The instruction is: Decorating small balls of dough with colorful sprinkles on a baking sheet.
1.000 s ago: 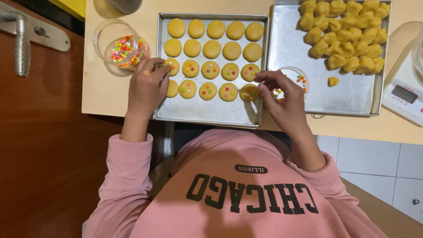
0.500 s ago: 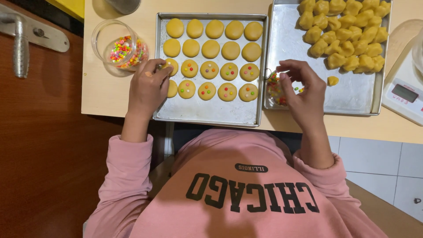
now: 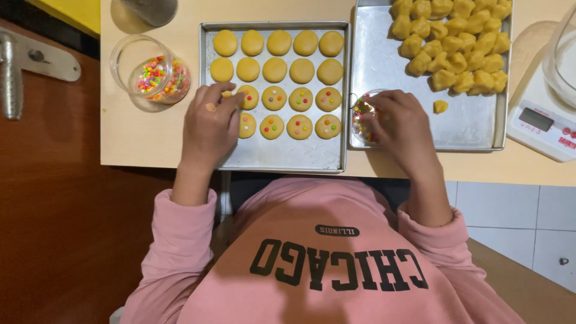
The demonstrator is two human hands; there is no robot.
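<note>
A pale wooden table carries everything, its far edge cut off at the top. On it lie two metal baking trays side by side. The left tray holds rows of flat yellow cookies; the upper two rows are plain, the lower two dotted with coloured sprinkles. The right tray runs out of view at the top and carries a heap of rough yellow dough lumps, with one small lump lying apart.

The left hand rests over the left end of the lower cookie rows, fingers bent down onto a cookie, and hides the cookies beneath it; whether it pinches anything cannot be told. The right hand covers most of a small glass dish of sprinkles standing in the near left corner of the right tray, fingertips curled into it; what they hold, if anything, is hidden.

Half a second ago the right hand hovered with fingers lifted over that dish; now it has dropped into it. A second ago it was at the rightmost cookie of the bottom row. The left hand has barely moved.

A glass jar of sprinkles stands left of the cookie tray, a dark cup is cropped above it, and a white kitchen scale sits at the right edge, partly cut off.
</note>
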